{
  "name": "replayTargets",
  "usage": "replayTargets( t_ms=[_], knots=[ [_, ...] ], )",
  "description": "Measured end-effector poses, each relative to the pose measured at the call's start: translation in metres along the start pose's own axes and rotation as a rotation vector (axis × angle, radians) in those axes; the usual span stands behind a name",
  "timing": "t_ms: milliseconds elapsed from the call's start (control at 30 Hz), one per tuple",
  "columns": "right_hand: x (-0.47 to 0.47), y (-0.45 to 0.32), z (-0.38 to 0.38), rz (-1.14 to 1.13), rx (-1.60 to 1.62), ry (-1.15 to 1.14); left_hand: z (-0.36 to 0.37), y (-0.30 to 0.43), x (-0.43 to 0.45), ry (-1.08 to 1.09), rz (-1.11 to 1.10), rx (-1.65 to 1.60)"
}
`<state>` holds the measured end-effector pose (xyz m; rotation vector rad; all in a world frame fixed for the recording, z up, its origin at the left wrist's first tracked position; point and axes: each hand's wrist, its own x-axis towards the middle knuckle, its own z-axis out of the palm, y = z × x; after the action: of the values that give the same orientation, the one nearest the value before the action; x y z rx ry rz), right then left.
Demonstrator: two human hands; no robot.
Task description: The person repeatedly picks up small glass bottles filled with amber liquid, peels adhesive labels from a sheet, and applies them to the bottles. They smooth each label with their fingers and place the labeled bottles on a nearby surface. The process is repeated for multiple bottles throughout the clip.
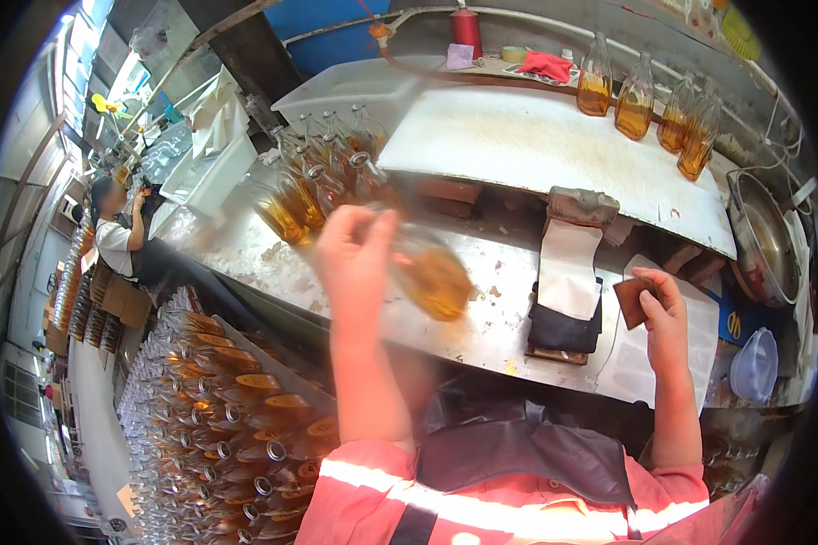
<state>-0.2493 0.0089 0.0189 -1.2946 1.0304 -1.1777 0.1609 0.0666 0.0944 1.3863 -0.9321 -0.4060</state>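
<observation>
Motion blur softens my left hand [358, 252], which grips the neck end of a clear glass bottle [440, 286] tinted amber toward its base. The bottle is tilted above the metal worktable [300, 279], base toward the right. Between the fingers of my right hand [667, 310] is a thin brown square piece [630, 304]; its material is unclear. Below that hand lies a translucent sheet [699, 351] with faint rounded outlines. A padded rest, draped with white cloth [569, 266] over black cloth [564, 330], stands between my hands.
Several amber-tinted bottles [286, 211] cluster behind my left hand. More stand on the raised white board [491, 129]. Packed bottles [245, 422] fill the floor at left. A metal basin [767, 238], plastic bowl [754, 368] and scissors [735, 325] are right. A co-worker [116, 228] works far left.
</observation>
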Motion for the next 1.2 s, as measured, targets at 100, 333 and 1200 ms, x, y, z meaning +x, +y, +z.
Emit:
replayTargets(
  t_ms=[100,333,1200],
  knots=[
    [0.005,0.002,-0.013,0.156,0.08,0.077,-0.031,-0.009,0.028,0.315,0.163,0.602],
    [0.035,-0.028,-0.044,0.161,-0.222,0.149,-0.094,-0.066,0.092,0.576,0.347,0.986],
    [0.367,-0.099,-0.19,-0.364,-1.442,0.718,0.037,-0.079,0.069,0.325,0.402,0.697]
  ],
)
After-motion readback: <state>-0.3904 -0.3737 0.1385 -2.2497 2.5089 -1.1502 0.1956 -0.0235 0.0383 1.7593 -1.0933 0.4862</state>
